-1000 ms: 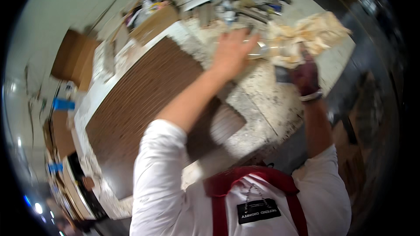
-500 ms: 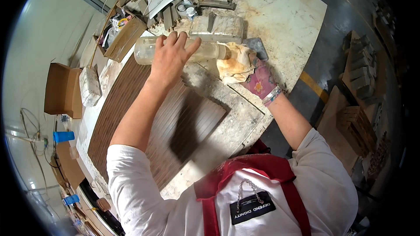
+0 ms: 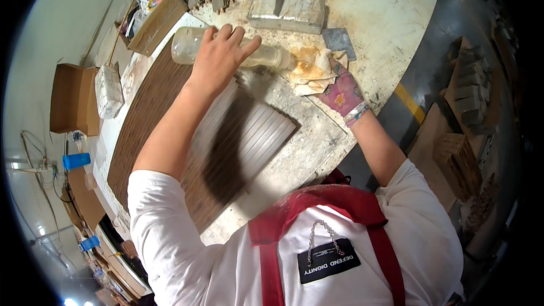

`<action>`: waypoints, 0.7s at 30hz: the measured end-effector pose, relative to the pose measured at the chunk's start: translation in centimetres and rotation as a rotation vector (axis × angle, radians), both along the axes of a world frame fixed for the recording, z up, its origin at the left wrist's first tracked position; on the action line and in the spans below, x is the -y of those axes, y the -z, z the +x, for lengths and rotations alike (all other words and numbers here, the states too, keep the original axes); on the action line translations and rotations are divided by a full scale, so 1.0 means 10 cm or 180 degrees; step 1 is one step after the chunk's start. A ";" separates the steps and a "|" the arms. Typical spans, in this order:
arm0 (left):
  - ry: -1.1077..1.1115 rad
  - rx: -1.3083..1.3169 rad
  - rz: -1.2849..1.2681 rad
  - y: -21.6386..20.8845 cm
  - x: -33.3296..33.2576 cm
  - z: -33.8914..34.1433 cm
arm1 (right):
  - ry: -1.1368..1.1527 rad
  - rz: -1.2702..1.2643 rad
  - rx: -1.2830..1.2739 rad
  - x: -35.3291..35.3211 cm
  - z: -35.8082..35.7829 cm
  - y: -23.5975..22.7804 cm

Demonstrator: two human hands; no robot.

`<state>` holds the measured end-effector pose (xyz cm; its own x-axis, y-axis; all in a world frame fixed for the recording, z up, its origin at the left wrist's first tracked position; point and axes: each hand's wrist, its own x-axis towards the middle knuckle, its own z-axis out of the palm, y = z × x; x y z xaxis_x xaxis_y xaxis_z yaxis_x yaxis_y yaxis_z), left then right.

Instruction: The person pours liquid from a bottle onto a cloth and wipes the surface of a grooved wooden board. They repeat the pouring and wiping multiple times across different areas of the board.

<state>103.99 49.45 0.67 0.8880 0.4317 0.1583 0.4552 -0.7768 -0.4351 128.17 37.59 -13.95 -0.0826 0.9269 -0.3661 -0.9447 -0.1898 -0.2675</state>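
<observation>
My bare left hand (image 3: 220, 59) is wrapped over a clear plastic bottle (image 3: 186, 45), which lies tilted on its side with its mouth to the right. The bottle's mouth meets a pale cloth (image 3: 313, 73) that bears a yellow-brown wet stain. My right hand (image 3: 343, 92), in a pink flowered glove, grips the cloth's right edge; its fingertips are partly hidden in the folds. Below the bottle, a panel of narrow brown wooden strips (image 3: 249, 153) lies on the worktable (image 3: 391, 22). The shadow of my left arm falls across the strips.
A plastic-wrapped block (image 3: 289, 12) and a flat grey plate (image 3: 340, 44) lie beyond the cloth. Tools and small bottles crowd the table's far side. Cardboard boxes (image 3: 73, 99) stand at the left. On the floor at right are stacked wooden pieces (image 3: 456, 161).
The bottle's mouth has moved slightly right and now presses to the cloth, which looks more spread and more stained. The view has shifted a little.
</observation>
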 end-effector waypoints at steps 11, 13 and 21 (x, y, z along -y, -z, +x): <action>-0.0200 0.2360 -0.2125 0.59 -0.39 0.45 | -0.0393 0.1552 0.1055 -0.01 0.23 -0.31; -0.0435 0.3073 -0.2655 0.74 -0.45 0.54 | -0.0481 0.1744 -0.0406 0.07 0.38 -0.27; -0.0156 0.3142 -0.2557 0.95 -0.50 0.24 | -0.0088 0.0191 0.1839 0.69 0.41 0.07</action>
